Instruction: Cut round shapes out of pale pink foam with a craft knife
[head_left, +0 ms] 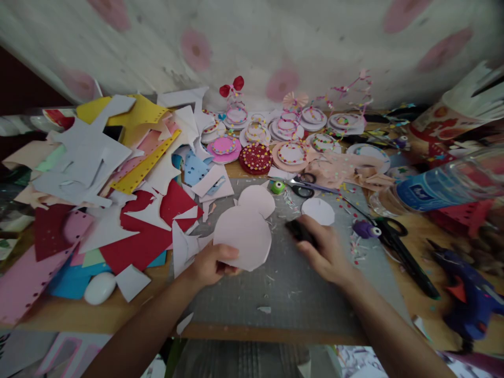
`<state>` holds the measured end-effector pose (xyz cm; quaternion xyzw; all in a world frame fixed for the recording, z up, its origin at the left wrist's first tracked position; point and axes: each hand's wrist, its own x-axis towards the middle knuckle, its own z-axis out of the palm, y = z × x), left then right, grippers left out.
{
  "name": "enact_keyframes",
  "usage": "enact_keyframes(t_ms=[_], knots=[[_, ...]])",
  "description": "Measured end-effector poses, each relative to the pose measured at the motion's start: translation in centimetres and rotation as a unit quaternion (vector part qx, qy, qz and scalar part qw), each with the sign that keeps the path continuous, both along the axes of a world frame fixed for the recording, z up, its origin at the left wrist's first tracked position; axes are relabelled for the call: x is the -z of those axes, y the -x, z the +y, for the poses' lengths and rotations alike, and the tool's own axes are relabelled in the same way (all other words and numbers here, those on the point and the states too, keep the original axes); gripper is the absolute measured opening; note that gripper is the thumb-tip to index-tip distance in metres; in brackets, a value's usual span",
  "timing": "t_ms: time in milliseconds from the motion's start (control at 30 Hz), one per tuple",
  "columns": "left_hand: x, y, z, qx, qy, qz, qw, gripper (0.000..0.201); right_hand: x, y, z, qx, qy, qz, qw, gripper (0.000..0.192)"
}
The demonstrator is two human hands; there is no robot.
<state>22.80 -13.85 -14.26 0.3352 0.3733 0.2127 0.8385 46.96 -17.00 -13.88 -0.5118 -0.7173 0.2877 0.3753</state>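
Observation:
My left hand [214, 265] pinches the lower left edge of a white paper cutout [242, 233], with the thumb on top and the fingers beneath. Two joined rounds, a large one below a smaller one, make up its outline. Over the grey cutting mat [252, 302], my right hand [325, 247] grips a short black object [301, 231]. Blur and the fingers hide what kind of tool it is. Just beyond that hand lies a white paper disc [318, 211]. Silver scissors with black handles [303, 184] rest behind the cutout, beside a green eyeball bead [277, 187].
Paper scraps [86, 157] are heaped at left, near a white egg-shaped piece [100, 288]. Several decorated round paper pieces [255, 158] line the back. At right are black-handled scissors [409, 262], a blue glue gun [464, 294] and a clear bottle with a blue label [425, 186].

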Motion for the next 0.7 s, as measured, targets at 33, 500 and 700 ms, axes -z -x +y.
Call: enact_keyframes(t_ms=[33, 500, 700], knots=[[0.0, 0.2, 0.0, -0.002, -0.002, 0.000, 1.000, 0.031, 0.0, -0.3, 0.0, -0.018, -0.041, -0.061, 0.997, 0.039], [-0.3, 0.9, 0.1, 0.068, -0.010, -0.005, 0.998, 0.049, -0.4, -0.8, 0.2, -0.075, -0.162, -0.165, 0.970, 0.050], [-0.1, 2.0, -0.8, 0.098, 0.039, 0.017, 0.994, 0.036, -0.2, -1.5, 0.5, 0.002, -0.142, -0.180, 0.973, 0.047]])
